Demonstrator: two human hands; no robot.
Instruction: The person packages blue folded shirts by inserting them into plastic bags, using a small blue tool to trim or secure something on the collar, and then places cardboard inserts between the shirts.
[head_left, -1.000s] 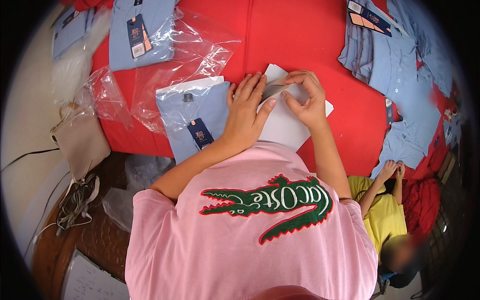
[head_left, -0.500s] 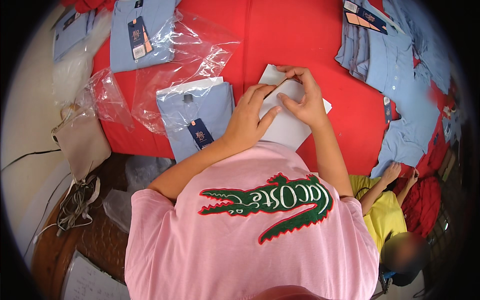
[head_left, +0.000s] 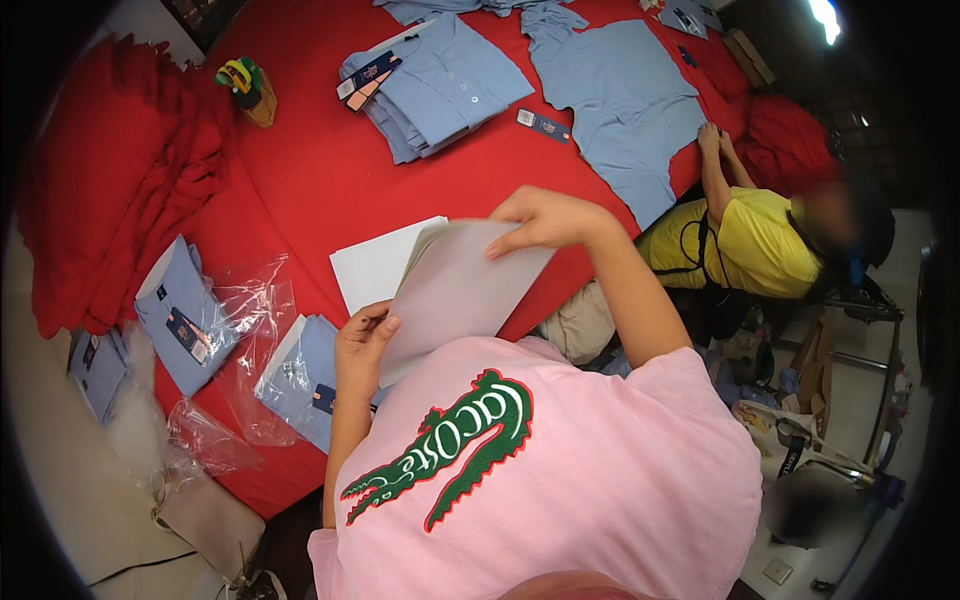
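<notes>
A small stack of thin white and grey sheets (head_left: 460, 285) is raised and tilted in front of my chest. My right hand (head_left: 548, 222) pinches its far right edge, thumb on top. My left hand (head_left: 362, 345) is closed on its left corner. Behind the raised sheets, more white sheets (head_left: 368, 262) lie flat on the red table cloth (head_left: 300, 190). Close to my left forearm lies a folded light blue shirt (head_left: 300, 375) with a dark hang tag, partly hidden by that arm. A clear plastic bag (head_left: 255, 310) is beside it.
Folded blue shirts (head_left: 450, 90) with tags lie far across the table, beside a spread blue shirt (head_left: 620, 100). Red fabric (head_left: 120, 180) is heaped at left, near another folded shirt (head_left: 185, 315). A co-worker in yellow (head_left: 760, 240) handles the spread shirt at right.
My view has turned rightward. Both hands were close together on the sheets; now they are spread apart, with the sheets lifted and tilted between them, exposing the flat sheets beyond.
</notes>
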